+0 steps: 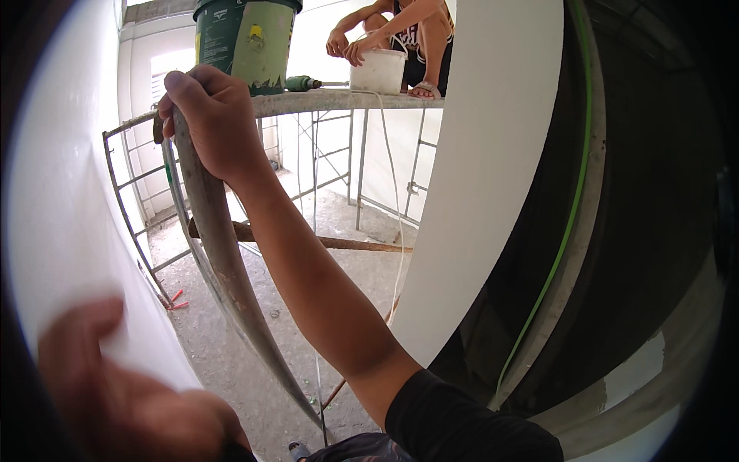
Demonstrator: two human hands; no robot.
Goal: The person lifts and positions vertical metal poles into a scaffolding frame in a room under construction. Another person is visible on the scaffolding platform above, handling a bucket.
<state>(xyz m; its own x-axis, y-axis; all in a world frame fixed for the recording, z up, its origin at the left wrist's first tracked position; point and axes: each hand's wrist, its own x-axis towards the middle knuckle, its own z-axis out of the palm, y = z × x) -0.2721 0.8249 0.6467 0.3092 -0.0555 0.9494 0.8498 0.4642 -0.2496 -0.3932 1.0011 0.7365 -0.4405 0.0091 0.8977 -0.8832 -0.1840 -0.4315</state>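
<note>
My right hand [209, 115] reaches up to the far left on an outstretched arm with a black sleeve. Its fingers wrap around the upper end of a long grey bar [219, 219], which slants down toward my feet; I cannot tell whether it is a pipe or a board. Just beyond that hand, a dark green bucket [250, 50] with a paler green, smeared side stands on a raised platform [339, 102]. My left hand [115, 385] is a smear of motion at the lower left, near the white wall [58, 192], its fingers too blurred to read.
A co-worker squats on the platform, hands [354, 48] over a white bucket [377, 71]. A green power tool [302, 83] lies beside it. Scaffold frames [138, 223] and a wooden pole [331, 242] cross below. White wall panels and a green cord [573, 208] are on the right.
</note>
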